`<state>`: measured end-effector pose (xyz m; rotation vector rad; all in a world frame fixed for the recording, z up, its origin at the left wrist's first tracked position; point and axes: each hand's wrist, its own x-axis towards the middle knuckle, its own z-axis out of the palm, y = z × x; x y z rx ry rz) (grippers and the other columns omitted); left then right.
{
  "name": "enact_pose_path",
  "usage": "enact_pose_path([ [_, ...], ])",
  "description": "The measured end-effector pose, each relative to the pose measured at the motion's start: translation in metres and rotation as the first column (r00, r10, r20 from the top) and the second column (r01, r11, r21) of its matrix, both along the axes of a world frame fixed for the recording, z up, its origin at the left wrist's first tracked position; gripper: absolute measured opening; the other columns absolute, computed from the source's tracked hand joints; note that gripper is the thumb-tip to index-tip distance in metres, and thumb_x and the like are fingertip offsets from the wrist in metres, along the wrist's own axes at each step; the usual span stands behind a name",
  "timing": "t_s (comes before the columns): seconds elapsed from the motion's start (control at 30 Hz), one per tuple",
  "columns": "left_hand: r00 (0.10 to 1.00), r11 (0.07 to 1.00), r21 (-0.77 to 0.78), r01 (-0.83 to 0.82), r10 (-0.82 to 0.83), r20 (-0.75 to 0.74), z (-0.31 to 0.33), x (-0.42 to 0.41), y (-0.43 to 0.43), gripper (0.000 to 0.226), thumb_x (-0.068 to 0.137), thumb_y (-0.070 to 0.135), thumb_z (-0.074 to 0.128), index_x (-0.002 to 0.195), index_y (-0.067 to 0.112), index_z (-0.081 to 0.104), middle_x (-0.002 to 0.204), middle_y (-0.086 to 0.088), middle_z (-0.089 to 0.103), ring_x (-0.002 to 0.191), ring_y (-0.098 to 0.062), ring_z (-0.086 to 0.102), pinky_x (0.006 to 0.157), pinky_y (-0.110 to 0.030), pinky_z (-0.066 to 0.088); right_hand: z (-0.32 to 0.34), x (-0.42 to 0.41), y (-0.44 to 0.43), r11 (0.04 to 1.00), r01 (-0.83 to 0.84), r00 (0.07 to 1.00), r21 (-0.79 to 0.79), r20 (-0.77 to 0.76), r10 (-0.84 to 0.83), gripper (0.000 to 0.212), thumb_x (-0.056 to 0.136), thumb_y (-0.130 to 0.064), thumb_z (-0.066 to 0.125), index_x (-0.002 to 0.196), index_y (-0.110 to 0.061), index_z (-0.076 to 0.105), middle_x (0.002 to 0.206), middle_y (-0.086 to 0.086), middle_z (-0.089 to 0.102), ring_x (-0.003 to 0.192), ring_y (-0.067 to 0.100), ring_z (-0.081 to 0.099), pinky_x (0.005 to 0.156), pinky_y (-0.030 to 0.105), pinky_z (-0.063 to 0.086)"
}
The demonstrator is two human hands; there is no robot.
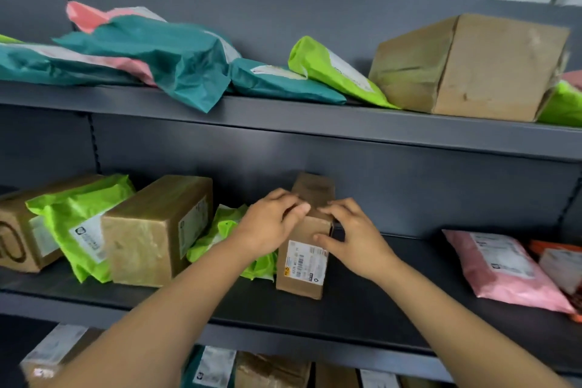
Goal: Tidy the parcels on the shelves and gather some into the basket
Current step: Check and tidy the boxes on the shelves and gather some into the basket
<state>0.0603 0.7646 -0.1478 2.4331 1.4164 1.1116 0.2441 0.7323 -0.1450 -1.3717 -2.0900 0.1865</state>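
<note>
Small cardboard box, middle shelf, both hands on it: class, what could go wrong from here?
The small cardboard box stands on end near the shelf edge; if the left hand and right hand release carelessly, it might topple forward. The crumpled green mailer lies against it and might get dragged along. Above, a teal mailer overhangs the top shelf and could slip down.

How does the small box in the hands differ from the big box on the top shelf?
The small box shows a white label; the big box shows none. The left hand and right hand hold the small box; no hand touches the big box. Both are brown cardboard.
</note>
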Motion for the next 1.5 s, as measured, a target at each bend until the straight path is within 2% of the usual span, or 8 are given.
enact_pose_path([
  [0.17,0.999,0.999,-0.025,-0.042,0.041,-0.035,-0.013,0.020,-0.017,0.084,0.069,0.068,0.065,0.133,0.018,0.042,0.132,0.007,0.033,0.115,-0.013,0.049,0.095,-0.031,0.044,-0.007,0.012,-0.010,0.996,-0.066,0.998,-0.056,-0.030,0.064,0.064,0.083,-0.005,0.066,0.140,-0.022,0.042,0.134,-0.014,0.029,0.131,0.007,0.035,0.110,0.021,0.031],
  [0.33,0.976,0.992,0.012,-0.122,0.118,0.183,-0.023,0.032,-0.018,0.070,0.065,0.048,0.078,0.122,0.021,0.048,0.125,0.012,0.028,0.106,-0.010,0.051,0.088,-0.023,0.043,-0.004,0.028,-0.019,0.988,-0.068,0.998,-0.137,-0.018,0.066,0.079,0.081,0.016,0.046,0.146,-0.026,0.030,0.137,-0.018,0.028,0.135,0.007,0.033,0.111,0.018,0.028],
  [0.47,0.863,0.988,-0.116,-0.098,0.142,0.484,-0.013,0.040,-0.015,0.053,0.066,0.029,0.077,0.111,0.033,0.050,0.122,0.008,0.034,0.105,-0.006,0.045,0.089,-0.019,0.036,-0.005,0.049,-0.021,0.995,0.003,1.000,-0.101,0.004,-0.003,0.077,0.084,0.008,0.051,0.149,-0.025,0.025,0.151,-0.011,0.021,0.142,0.004,0.018,0.109,0.008,0.012],
  [0.57,0.733,0.972,-0.231,0.047,0.124,0.669,0.002,0.049,-0.007,0.049,0.059,0.038,0.070,0.105,0.039,0.051,0.113,0.010,0.052,0.104,-0.010,0.054,0.095,-0.036,0.047,0.001,0.068,-0.022,0.996,0.079,0.992,-0.052,-0.090,-0.083,0.079,0.084,0.001,0.059,0.149,-0.025,0.023,0.152,-0.009,0.018,0.140,0.004,0.020,0.105,0.005,0.011],
  [0.9,0.634,0.948,-0.273,0.167,0.109,0.765,0.003,0.084,-0.007,0.040,0.068,0.022,0.080,0.100,0.029,0.056,0.107,0.003,0.061,0.095,-0.011,0.061,0.082,-0.032,0.054,0.004,0.103,-0.030,0.986,0.113,0.991,-0.121,-0.060,-0.121,0.076,0.088,-0.019,0.065,0.150,-0.028,0.020,0.155,-0.008,0.017,0.141,0.006,0.020,0.110,0.013,0.014],
  [1.13,0.937,0.949,0.197,0.247,-0.285,0.202,-0.010,0.106,-0.028,0.066,0.055,0.021,0.084,0.114,0.022,0.054,0.130,0.004,0.039,0.117,-0.005,0.044,0.099,-0.004,0.026,0.005,0.110,-0.034,0.983,0.180,0.893,-0.047,-0.412,-0.183,0.072,0.092,-0.033,0.057,0.150,-0.027,0.014,0.150,0.004,0.030,0.136,0.016,0.034,0.105,0.019,0.026],
  [1.3,0.867,0.863,0.215,0.458,-0.380,-0.322,-0.043,0.137,-0.043,0.089,0.068,0.019,0.076,0.141,0.027,0.026,0.146,0.003,0.021,0.131,-0.021,0.029,0.111,-0.029,0.025,-0.010,0.122,-0.030,0.894,0.182,0.750,-0.409,-0.531,-0.395,0.076,0.086,-0.056,0.054,0.149,-0.034,0.018,0.153,0.002,0.026,0.135,0.022,0.035,0.107,0.041,0.036],
  [1.5,0.767,0.824,0.179,0.537,-0.390,-0.509,-0.054,0.157,-0.040,0.086,0.076,0.028,0.074,0.147,0.018,0.027,0.152,-0.006,0.030,0.143,-0.019,0.017,0.115,-0.039,-0.002,-0.024,0.146,-0.040,0.824,0.073,0.659,-0.561,-0.593,-0.462,0.058,0.091,-0.034,0.057,0.144,-0.030,0.034,0.139,-0.003,0.046,0.114,0.016,0.046,0.090,0.040,0.044],
])
